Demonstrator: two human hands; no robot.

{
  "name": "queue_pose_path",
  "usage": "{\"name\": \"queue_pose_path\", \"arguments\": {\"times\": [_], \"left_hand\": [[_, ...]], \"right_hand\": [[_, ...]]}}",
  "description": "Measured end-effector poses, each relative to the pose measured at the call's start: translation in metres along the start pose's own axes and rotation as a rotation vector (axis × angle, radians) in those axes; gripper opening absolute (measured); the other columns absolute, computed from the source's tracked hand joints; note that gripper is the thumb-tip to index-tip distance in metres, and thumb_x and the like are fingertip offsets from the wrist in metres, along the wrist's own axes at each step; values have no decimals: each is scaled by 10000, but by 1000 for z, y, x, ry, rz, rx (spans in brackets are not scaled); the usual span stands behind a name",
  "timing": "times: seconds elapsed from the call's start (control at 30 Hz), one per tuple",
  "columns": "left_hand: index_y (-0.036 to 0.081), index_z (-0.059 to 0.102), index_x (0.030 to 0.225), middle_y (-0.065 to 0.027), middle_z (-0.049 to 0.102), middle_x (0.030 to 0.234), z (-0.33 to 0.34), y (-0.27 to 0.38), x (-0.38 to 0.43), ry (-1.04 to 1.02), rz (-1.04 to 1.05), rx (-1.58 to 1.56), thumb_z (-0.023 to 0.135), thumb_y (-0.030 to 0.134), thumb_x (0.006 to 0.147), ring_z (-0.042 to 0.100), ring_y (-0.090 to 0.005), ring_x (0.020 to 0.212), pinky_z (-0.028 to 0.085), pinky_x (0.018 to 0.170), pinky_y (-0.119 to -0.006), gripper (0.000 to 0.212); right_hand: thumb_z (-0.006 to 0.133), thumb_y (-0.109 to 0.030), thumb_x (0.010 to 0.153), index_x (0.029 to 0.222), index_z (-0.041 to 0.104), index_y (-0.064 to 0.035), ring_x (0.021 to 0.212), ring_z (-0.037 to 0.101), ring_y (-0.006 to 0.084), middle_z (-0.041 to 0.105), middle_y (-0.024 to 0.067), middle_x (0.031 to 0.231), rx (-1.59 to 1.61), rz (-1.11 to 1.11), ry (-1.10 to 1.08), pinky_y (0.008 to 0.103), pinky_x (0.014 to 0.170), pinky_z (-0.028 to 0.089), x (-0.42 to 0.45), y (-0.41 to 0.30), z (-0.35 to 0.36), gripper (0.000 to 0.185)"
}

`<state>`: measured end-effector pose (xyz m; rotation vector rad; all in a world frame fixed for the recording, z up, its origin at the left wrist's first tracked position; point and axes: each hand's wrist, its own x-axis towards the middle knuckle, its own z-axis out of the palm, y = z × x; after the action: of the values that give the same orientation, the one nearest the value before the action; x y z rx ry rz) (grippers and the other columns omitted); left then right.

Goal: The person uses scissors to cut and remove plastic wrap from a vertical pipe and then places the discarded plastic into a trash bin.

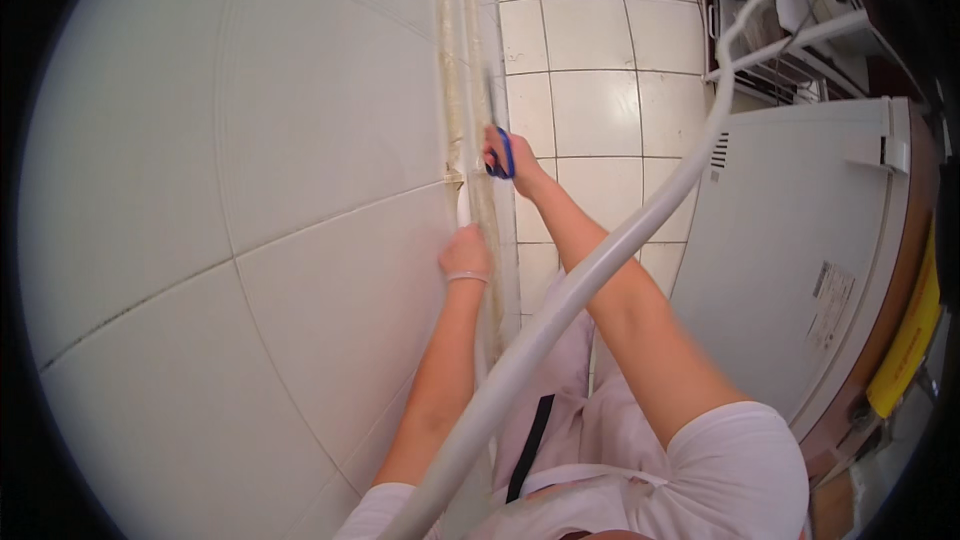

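Observation:
My right hand (513, 154) is closed on blue-handled scissors (504, 153), whose blades point away from me beside strips of yellowed tape (471, 52) along the foot of the tiled wall. Nearer to me, my left hand (466, 251) grips a white strip or tube (463, 204) that runs along the wall beside the tape. The far end of that strip meets a loose-looking tape edge (453, 177). Blur hides whether the scissor blades are apart. A clear band hangs round my left wrist.
Large pale tiles cover the wall (337, 165) on the left; smaller tiles cover the floor (592, 30). A bent white pipe (600, 270) crosses the view above my right arm. On the right stand a white appliance (787, 240) and a white metal rack (795, 45) holding items.

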<state>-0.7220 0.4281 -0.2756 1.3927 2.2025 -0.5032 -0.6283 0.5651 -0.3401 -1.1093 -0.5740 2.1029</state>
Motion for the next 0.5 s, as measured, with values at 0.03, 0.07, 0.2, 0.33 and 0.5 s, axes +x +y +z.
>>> {"name": "queue_pose_path", "arguments": {"times": [0.03,0.07,0.2,0.33,0.5], "left_hand": [[87,579,1050,-151,566,997,-3,9,-3,111,13,-38,531,282,843,575,-334,909,474,750,-425,289],[83,550,1105,-155,544,1018,-5,19,-6,212,31,-80,561,282,830,569,-336,904,471,750,-422,340],[33,474,1147,-153,546,889,-56,37,30,736,312,-249,613,197,810,571,-343,796,458,701,-429,400],[38,575,1025,-132,602,739,-85,36,86,571,176,-192,608,224,810,596,-356,732,460,672,-445,286],[31,648,870,-140,646,760,-84,47,102,477,176,-82,607,257,804,621,-347,759,477,685,-426,239]], "right_hand": [[530,-451,880,684,529,-85,515,437,84,490,-7,582,7,1,25,224,500,338,4,-10,-6,415],[544,-464,869,687,528,-87,519,436,76,487,-15,583,-91,-31,15,218,498,335,6,-16,-17,419],[589,-494,829,662,551,-86,522,452,61,497,-20,580,-86,-30,2,209,485,347,-11,0,-22,442],[611,-521,800,640,575,-70,506,465,63,506,-20,556,-95,76,22,206,476,359,-46,18,-25,480],[628,-489,798,651,576,-63,505,457,65,499,-14,546,27,-49,232,211,484,359,-46,17,-39,453]]}}
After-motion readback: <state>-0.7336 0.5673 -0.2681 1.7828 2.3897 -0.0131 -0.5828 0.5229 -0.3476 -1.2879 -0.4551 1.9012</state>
